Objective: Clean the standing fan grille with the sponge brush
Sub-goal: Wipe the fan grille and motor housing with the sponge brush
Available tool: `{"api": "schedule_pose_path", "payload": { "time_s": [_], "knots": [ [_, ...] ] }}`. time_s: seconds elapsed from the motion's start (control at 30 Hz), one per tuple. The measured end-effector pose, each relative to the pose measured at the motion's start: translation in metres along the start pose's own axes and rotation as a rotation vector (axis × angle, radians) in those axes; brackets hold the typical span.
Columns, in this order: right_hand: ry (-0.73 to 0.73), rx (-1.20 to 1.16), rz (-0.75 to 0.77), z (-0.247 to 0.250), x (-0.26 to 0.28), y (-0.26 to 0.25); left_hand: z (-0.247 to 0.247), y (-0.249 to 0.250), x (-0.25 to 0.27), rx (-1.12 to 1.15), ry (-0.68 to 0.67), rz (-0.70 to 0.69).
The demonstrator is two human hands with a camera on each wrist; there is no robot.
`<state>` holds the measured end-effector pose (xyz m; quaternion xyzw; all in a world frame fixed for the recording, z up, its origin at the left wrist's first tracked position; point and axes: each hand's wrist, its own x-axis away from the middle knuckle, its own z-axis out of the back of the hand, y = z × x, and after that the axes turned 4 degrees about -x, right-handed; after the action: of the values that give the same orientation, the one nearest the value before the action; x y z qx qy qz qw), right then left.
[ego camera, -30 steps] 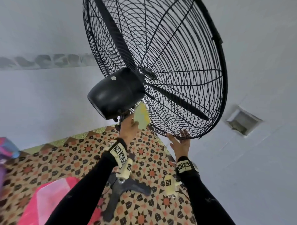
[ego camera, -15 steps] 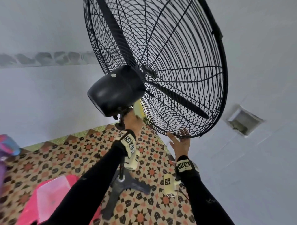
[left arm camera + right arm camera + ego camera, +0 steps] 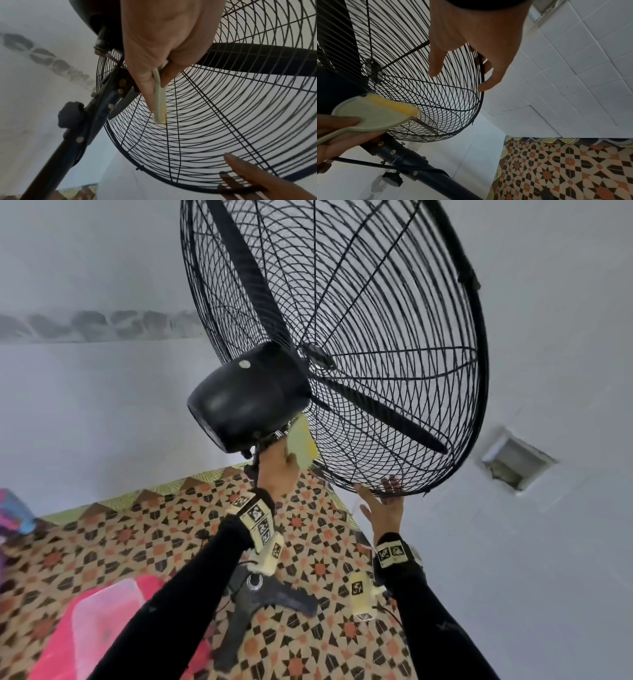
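The black wire fan grille [image 3: 376,354] fills the upper head view, with the motor housing [image 3: 246,398] behind its centre. My left hand [image 3: 279,470] grips the pale green handle of the sponge brush [image 3: 301,441] just under the motor. In the left wrist view the brush [image 3: 158,102] lies edge-on against the rear grille [image 3: 205,121] wires. The right wrist view shows its yellow sponge [image 3: 392,104] touching the grille [image 3: 436,94]. My right hand [image 3: 383,505] holds the bottom rim, fingers hooked over the front, thumb [image 3: 435,65] spread on the rear side.
The fan's pole [image 3: 419,165] and a black cable run down to the dark base [image 3: 270,594] on the patterned floor. A pink container [image 3: 102,618] with a clear lid sits at lower left. White tiled wall with a recess [image 3: 513,460] stands close behind the fan.
My left hand has slid the brush up the rear grille towards the motor housing. The right hand has stayed on the bottom rim.
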<state>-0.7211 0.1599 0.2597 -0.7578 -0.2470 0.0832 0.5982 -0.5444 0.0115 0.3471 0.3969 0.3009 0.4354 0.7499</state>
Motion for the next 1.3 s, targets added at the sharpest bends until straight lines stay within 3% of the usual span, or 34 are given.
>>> {"api": "schedule_pose_path", "payload": {
  "time_s": [0.13, 0.33, 0.47, 0.57, 0.63, 0.77, 0.8, 0.87, 0.97, 1.0, 1.13, 1.3],
  "knots": [
    [-0.004, -0.011, 0.008, -0.003, 0.007, -0.001, -0.002, 0.019, -0.005, -0.021, 0.122, 0.052],
    [-0.001, -0.014, -0.003, 0.001, 0.006, -0.001, 0.004, -0.003, 0.006, 0.025, -0.024, -0.034],
    [-0.010, -0.021, -0.007, -0.001, 0.008, -0.004, 0.006, 0.003, 0.016, 0.061, 0.122, -0.133],
    [-0.015, -0.032, -0.018, 0.001, 0.004, -0.009, -0.008, 0.005, 0.015, 0.093, 0.160, -0.128],
    [-0.015, -0.026, -0.013, 0.002, 0.005, -0.007, -0.017, 0.000, 0.018, 0.063, 0.102, -0.147],
    [-0.016, 0.004, -0.001, 0.001, 0.011, -0.005, -0.029, -0.011, 0.036, 0.053, -0.235, -0.064],
    [-0.025, 0.003, 0.014, 0.001, 0.012, -0.007, -0.028, -0.011, 0.037, 0.083, -0.212, -0.034],
    [-0.038, -0.036, 0.003, 0.001, 0.011, -0.010, -0.023, -0.009, 0.033, 0.145, -0.034, -0.007],
    [-0.049, -0.046, -0.022, 0.000, 0.012, -0.010, -0.021, -0.007, 0.022, 0.159, 0.151, -0.051],
    [-0.037, -0.019, -0.008, 0.000, 0.012, -0.009, -0.022, -0.009, 0.022, 0.125, 0.128, -0.081],
    [-0.020, 0.002, -0.009, 0.001, 0.010, -0.005, -0.025, -0.029, 0.028, 0.036, -0.191, -0.167],
    [-0.010, 0.022, -0.003, 0.000, 0.010, -0.005, -0.015, -0.018, 0.020, 0.170, 0.173, -0.165]
  ]
}}
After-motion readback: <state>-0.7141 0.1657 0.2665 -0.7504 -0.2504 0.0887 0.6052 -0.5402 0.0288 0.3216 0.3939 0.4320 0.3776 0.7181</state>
